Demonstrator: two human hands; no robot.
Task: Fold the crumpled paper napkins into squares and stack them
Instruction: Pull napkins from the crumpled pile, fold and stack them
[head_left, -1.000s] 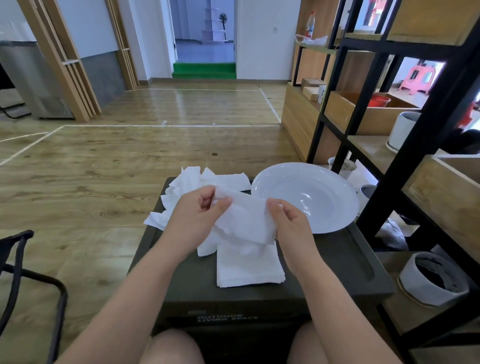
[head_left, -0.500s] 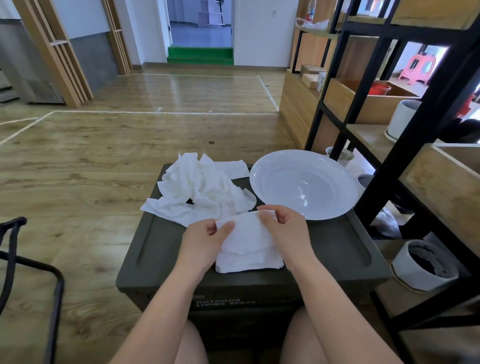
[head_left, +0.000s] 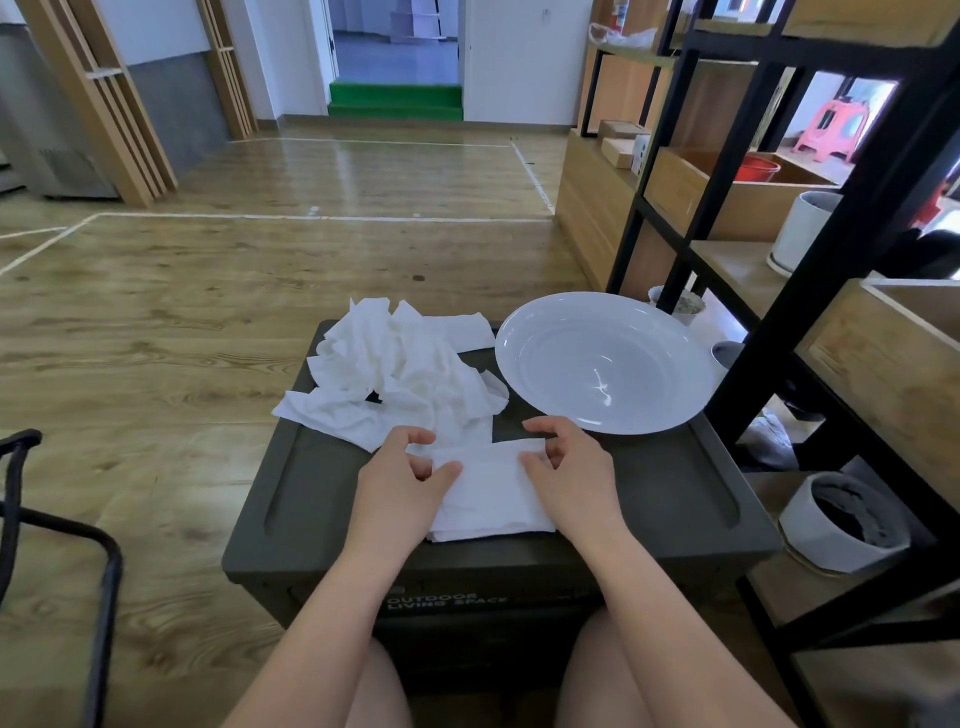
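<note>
A small folded stack (head_left: 488, 499) sits near the surface's front edge; both hands, left hand (head_left: 402, 480) and right hand (head_left: 569, 475), pinch its top napkin; a crumpled pile (head_left: 400, 371) at the back-left corner waits.

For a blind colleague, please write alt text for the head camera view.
Two hands, left hand and right hand, rest on a folded white napkin stack atop a dark storage box. Behind lie crumpled napkins and an empty white bowl.
</note>
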